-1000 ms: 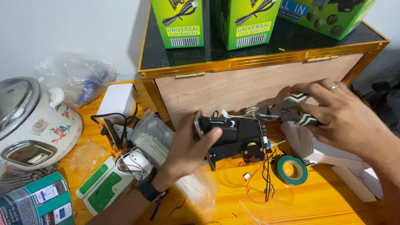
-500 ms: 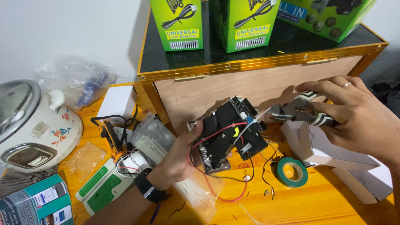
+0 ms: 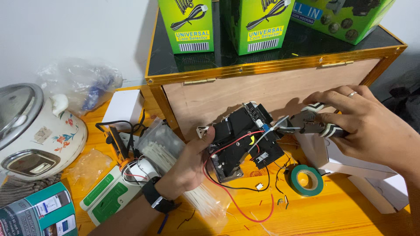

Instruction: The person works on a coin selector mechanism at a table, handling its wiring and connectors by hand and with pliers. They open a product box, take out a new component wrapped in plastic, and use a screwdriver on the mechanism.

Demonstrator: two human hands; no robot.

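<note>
Left hand: we see our left hand [image 3: 189, 162], a black watch on its wrist, with fingers wrapped around the lower left side of a black boxy electronic module with red and black wires [image 3: 244, 140], holding it tilted above the table.
Right hand: our right hand [image 3: 367, 126], a ring on one finger, is closed around the handles of a pair of pliers with black-and-white striped grips [image 3: 306, 123]; the metal tip meets a wire at the module's upper right edge.
Held module: it sits in front of the plywood face of a gold-trimmed wooden cabinet [image 3: 271, 87], its loose wires trailing down to the orange wooden table [image 3: 341, 214].
Nearby, right: a green roll of tape [image 3: 307, 180] lies flat just below the module, beside an open white cardboard box [image 3: 350, 164].
Nearby, left: a clear bag of white cable ties [image 3: 162, 144] and a green-and-white meter [image 3: 109, 199] lie beside the left wrist.
Far left: a white floral rice cooker [image 3: 37, 131] stands at the table's edge.
Cabinet top: we note green cartons [image 3: 186, 24].
</note>
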